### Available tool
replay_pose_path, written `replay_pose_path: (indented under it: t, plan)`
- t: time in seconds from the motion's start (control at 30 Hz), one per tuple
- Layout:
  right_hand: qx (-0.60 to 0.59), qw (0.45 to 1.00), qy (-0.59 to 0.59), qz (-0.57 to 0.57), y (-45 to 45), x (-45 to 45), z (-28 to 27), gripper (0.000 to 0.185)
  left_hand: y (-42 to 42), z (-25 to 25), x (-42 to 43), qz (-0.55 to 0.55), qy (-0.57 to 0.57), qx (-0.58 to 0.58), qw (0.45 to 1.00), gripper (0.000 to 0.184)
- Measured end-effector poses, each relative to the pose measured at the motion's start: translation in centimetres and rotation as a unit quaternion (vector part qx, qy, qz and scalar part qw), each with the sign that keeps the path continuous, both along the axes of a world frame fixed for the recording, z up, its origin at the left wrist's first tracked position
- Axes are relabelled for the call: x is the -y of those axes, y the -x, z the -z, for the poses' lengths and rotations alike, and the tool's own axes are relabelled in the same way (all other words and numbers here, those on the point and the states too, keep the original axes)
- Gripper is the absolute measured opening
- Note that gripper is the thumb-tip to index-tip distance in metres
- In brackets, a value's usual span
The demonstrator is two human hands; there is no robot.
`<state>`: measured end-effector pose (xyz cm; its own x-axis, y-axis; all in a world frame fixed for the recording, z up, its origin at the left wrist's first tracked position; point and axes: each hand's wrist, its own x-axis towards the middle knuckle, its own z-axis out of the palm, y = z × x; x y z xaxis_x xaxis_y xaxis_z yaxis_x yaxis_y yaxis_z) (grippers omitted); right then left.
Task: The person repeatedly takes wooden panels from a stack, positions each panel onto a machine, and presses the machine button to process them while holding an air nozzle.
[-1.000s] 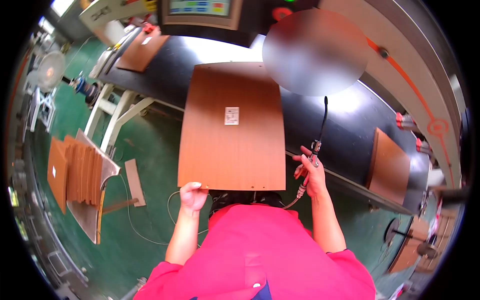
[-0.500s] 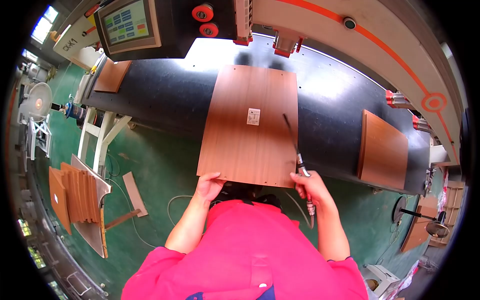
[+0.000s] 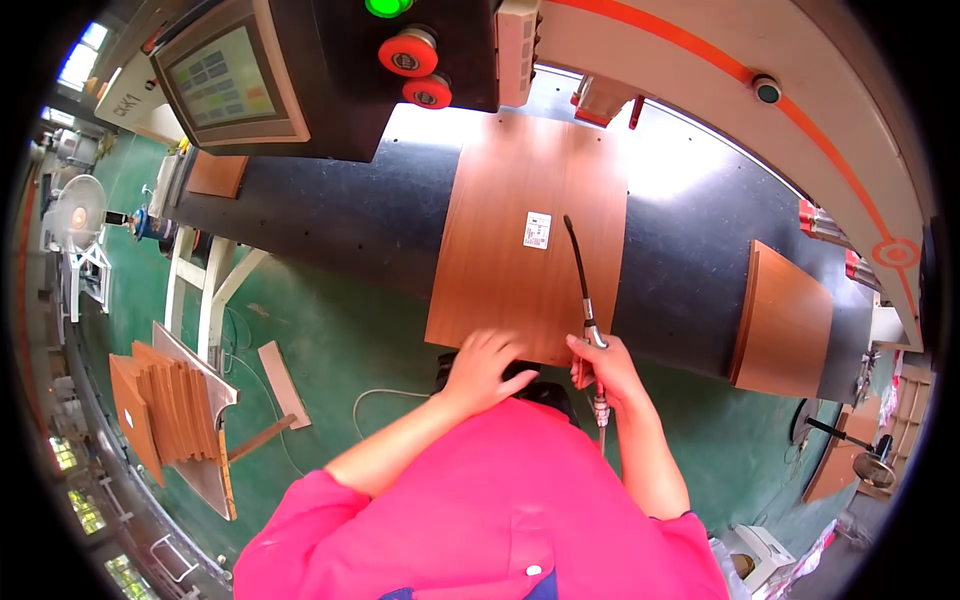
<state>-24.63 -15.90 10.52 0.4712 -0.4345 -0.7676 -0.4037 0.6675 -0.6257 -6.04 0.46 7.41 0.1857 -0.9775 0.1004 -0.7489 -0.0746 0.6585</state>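
Note:
A brown wood-grain panel (image 3: 490, 260) with a white label (image 3: 537, 230) lies on the black machine table, its near edge sticking out over the table's front. My left hand (image 3: 485, 370) is at that near edge, palm down with fingers apart, slightly blurred and holding nothing. In my right hand (image 3: 608, 372), near the panel's right corner, is an air gun (image 3: 590, 325) with a hose at its lower end. Its thin black nozzle points up and away over the panel.
The black table (image 3: 330, 220) also bears stacked panels (image 3: 785, 320) at right and a panel (image 3: 217, 174) at far left. A control screen (image 3: 222, 80) and red buttons (image 3: 408, 55) overhang the table. More panels (image 3: 175, 400) stand at lower left beside a fan (image 3: 80, 212).
The panel has gone from my left hand's grip onto the table, further forward. My left hand has let go and moved right along the near edge. My right hand keeps the air gun, now over the panel.

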Motion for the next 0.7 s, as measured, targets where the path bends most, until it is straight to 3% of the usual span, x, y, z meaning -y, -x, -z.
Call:
replay_pose_path:
  t: [0.03,0.13,0.4,0.7]
  plan:
    - [0.002,1.0,0.007,0.003,-0.5,0.4,-0.4,0.034,-0.4,0.4,1.8,0.061,-0.065,0.042,0.995,0.068]
    - [0.006,0.999,0.025,0.021,-1.8,1.7,-1.4,0.034,-1.6,1.5,5.5,0.076,-0.094,0.161,0.979,0.087]
    - [0.02,0.999,-0.006,0.029,-2.3,2.3,-1.1,0.035,-8.8,2.9,14.1,0.09,-0.054,0.183,0.977,0.096]
    - [0.024,0.998,-0.013,0.05,-2.0,2.5,-1.4,0.035,-10.6,2.5,15.7,0.102,-0.059,0.198,0.973,0.096]
